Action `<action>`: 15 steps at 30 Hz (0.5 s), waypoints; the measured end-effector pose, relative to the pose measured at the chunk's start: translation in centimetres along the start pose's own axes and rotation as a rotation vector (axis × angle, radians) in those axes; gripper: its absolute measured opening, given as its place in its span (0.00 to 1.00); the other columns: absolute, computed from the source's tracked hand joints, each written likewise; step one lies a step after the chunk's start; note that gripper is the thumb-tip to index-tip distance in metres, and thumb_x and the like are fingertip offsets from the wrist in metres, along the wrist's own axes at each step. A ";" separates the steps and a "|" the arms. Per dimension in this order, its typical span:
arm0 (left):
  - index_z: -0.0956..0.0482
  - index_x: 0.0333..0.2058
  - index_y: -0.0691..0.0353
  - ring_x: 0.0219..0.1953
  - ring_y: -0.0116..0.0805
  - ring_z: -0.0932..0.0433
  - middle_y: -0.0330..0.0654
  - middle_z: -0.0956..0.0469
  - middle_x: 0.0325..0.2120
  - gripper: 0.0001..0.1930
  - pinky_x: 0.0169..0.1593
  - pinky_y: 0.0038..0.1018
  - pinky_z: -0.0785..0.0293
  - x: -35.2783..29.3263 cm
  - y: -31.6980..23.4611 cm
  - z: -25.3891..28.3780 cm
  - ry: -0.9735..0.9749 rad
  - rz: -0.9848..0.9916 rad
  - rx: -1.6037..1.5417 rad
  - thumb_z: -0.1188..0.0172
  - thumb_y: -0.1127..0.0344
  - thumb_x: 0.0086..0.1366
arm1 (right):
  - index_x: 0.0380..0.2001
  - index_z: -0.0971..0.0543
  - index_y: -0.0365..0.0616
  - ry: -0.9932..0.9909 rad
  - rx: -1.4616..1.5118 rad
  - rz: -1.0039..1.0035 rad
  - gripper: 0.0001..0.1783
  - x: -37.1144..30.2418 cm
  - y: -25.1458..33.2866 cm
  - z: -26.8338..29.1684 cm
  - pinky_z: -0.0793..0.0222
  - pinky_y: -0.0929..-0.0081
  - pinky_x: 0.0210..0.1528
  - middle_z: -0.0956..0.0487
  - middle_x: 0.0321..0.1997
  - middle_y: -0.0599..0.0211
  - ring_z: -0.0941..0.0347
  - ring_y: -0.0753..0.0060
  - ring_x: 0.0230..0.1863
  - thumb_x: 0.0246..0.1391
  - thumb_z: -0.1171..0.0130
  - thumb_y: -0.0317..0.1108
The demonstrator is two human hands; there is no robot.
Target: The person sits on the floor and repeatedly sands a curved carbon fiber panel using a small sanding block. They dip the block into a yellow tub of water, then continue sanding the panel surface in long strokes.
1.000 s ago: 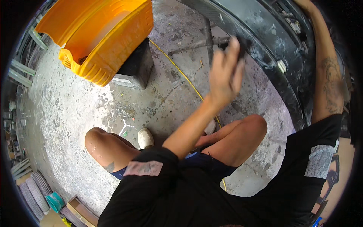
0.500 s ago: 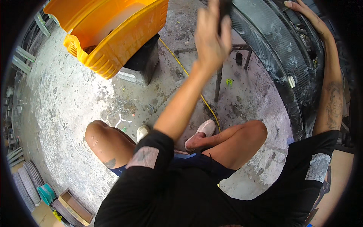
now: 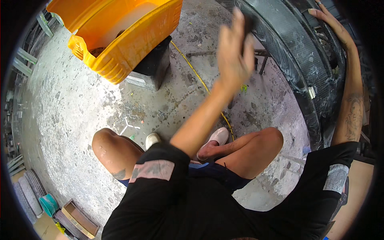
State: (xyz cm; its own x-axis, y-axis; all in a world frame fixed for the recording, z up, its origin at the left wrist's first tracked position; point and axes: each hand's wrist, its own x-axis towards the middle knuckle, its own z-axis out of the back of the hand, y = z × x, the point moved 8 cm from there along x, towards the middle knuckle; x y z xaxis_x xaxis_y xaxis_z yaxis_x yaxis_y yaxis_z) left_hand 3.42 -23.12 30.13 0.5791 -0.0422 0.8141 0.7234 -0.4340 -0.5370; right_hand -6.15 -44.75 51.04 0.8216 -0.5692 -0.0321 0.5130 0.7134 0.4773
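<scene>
In my left hand [image 3: 234, 60], smeared by motion, is a dark block [image 3: 249, 23] between thumb and fingers. It is at the left edge of a large curved black carbon-fibre panel [image 3: 292, 44], whose surface carries whitish smears. I cannot tell exactly where the block touches the panel. My right hand [image 3: 334, 24] lies along the panel's far right side with its fingers stretched out, partly cut off by the picture's edge. A small whitish piece [image 3: 311, 93] sits on the panel's near part.
A yellow tub [image 3: 132, 52] holding cloudy liquid stands on a black box [image 3: 150, 68] at the far left. A yellow hose [image 3: 192, 68] runs along the stained floor. A dark metal stand [image 3: 262, 64] is beneath the panel. Tyres [image 3: 30, 194] and a wooden tray [image 3: 80, 219] lie near left.
My left hand has moved a little right and nearer to me with the dark block. The right hand stays on the panel, its place shifted only slightly.
</scene>
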 end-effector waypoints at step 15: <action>0.36 0.68 0.70 0.60 0.52 0.22 0.61 0.23 0.58 0.30 0.64 0.37 0.29 23.2 22.1 10.9 0.520 0.122 0.438 0.40 0.71 0.69 | 0.72 0.37 0.46 -0.023 0.055 0.314 0.48 4.3 -3.8 1.4 0.48 0.67 0.73 0.37 0.76 0.56 0.40 0.57 0.73 0.57 0.35 0.61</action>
State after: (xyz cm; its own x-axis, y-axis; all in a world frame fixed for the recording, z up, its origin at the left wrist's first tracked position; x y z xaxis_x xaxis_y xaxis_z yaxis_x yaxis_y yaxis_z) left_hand 36.98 -23.86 34.75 0.4899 -0.5413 0.6834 0.8130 0.0006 -0.5823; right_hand -4.94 -50.43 50.31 0.9315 -0.3340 0.1443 0.2200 0.8329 0.5078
